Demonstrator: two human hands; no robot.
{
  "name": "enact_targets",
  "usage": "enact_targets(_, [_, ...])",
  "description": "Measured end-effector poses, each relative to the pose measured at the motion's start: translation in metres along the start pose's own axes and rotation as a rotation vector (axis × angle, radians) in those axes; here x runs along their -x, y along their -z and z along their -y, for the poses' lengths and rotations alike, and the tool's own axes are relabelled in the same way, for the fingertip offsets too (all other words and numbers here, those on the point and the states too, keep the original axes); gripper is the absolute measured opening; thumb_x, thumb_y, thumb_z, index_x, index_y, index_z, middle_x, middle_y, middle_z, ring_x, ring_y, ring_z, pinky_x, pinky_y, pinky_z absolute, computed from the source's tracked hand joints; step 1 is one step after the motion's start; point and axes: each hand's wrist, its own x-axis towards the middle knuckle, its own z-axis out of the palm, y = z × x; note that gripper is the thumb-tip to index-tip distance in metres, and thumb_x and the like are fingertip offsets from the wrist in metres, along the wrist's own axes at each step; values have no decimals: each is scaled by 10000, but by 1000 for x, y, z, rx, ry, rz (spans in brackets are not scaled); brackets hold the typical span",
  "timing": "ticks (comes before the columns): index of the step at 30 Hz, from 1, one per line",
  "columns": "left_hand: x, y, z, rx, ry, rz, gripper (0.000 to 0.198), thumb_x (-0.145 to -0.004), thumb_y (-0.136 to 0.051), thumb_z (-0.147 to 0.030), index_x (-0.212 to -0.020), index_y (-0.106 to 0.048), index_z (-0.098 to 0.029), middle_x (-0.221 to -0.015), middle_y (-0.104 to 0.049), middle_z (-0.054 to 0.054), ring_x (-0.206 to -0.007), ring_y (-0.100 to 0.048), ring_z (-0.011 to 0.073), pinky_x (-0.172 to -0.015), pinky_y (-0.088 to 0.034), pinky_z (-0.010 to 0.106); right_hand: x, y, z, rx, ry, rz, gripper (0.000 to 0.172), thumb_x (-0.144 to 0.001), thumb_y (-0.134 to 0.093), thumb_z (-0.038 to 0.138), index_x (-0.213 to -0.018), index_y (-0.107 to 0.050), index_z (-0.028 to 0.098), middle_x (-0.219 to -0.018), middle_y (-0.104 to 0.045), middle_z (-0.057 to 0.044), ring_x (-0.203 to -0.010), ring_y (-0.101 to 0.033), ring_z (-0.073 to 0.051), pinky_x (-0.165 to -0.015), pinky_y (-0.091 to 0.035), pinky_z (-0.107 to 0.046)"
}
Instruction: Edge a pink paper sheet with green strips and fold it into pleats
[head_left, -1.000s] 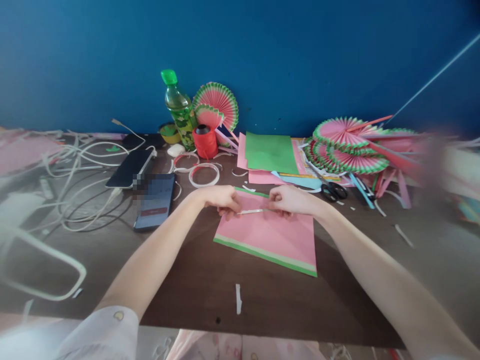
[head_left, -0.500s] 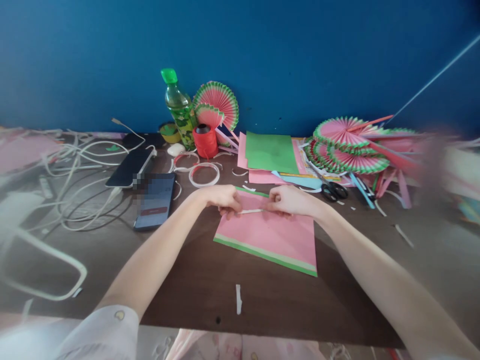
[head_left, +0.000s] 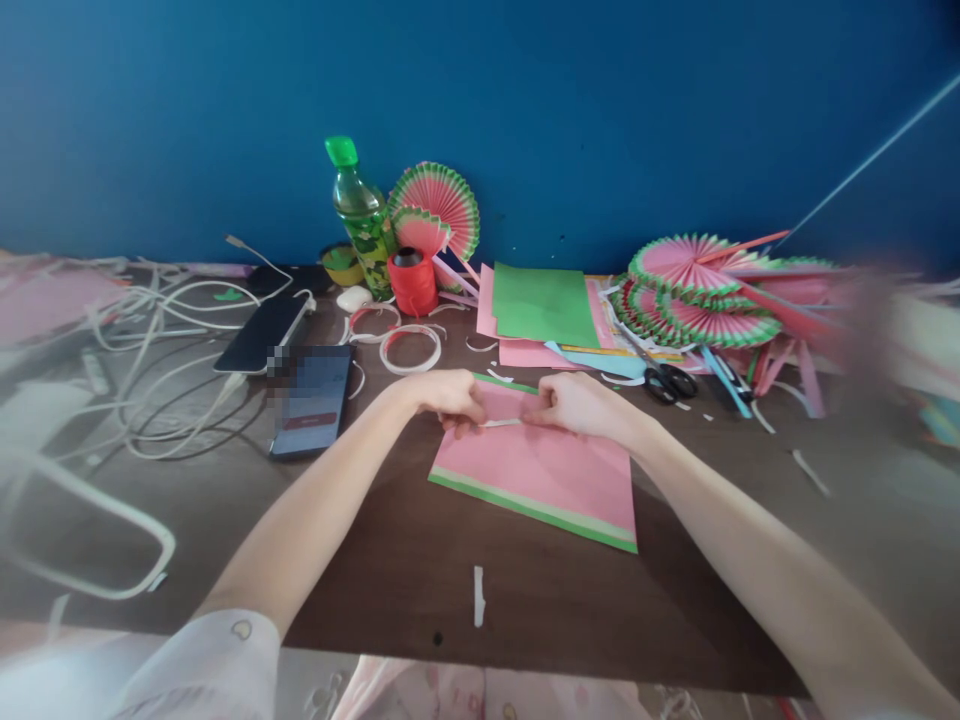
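Observation:
A pink sheet of paper [head_left: 540,482] lies on the table in front of me, its near and far edges bordered in green and pale green. A narrow white strip [head_left: 501,423] runs across its upper part. My left hand [head_left: 452,400] is closed, pinching the strip's left end against the paper. At the other end my right hand [head_left: 576,405] is curled the same way, thumb and fingers together on the strip. Both hands rest over the paper, and the strip's very ends are hidden under the fingers.
Behind the sheet lie green paper [head_left: 544,306], scissors [head_left: 666,382] and folded paper fans [head_left: 701,290]. Tape rolls [head_left: 410,349], a red spool [head_left: 412,283] and a bottle [head_left: 364,235] stand back left. Left are phones [head_left: 311,405] and tangled cables [head_left: 150,330]. A white scrap [head_left: 478,597] lies nearer me.
The whole view has shifted very slightly. Both hands keep their places on the strip and the pink paper, with no clear movement.

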Motion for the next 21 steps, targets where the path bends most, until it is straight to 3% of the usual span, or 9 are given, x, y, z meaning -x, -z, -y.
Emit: enact_targets(21, [5,-9,-2,-88,-4,-88,97,-651,-502,-209,-591,-535,-140,-450,-581,1,-425,-506,101,-440,-379,206,0,1,-2,31,-25,5,323,-661,-570,521,-622,-520,204,-529,-550,15,-525,-507,-127,-480,-270,-230])
